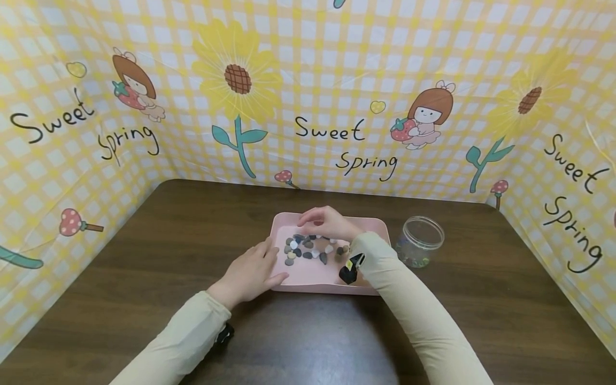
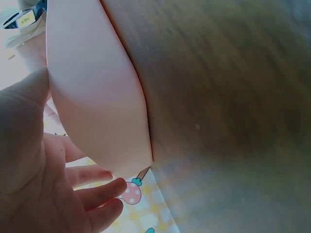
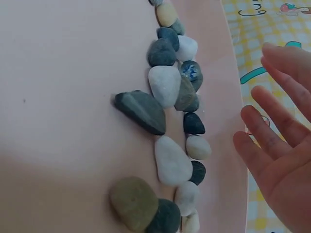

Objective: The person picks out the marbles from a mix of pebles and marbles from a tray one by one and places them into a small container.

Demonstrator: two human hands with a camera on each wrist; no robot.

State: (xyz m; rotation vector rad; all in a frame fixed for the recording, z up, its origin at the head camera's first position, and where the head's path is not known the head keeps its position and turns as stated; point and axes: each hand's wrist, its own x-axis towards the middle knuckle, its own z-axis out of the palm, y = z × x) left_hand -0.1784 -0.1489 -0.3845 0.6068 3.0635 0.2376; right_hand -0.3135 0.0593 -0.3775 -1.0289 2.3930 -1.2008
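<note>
A pink tray (image 1: 308,275) on the table holds several smooth pebbles in white, grey, olive and tan. My left hand (image 1: 247,270) rests on the tray's left rim with its fingers spread loosely; the left wrist view shows the thumb at the rim and the fingers along the outer wall. Over the tray's far side hovers my right hand (image 1: 329,222), fingers bent loosely with nothing visible in them. Close up, a row of pebbles includes a long white one (image 3: 172,161), a dark pointed one (image 3: 141,111) and an olive one (image 3: 133,203).
To the right of the tray stands an open clear jar (image 1: 423,235) with small green and coloured bits at its bottom. The brown wooden table (image 1: 192,224) is bounded by a yellow checked cloth (image 1: 317,80) at the back and sides.
</note>
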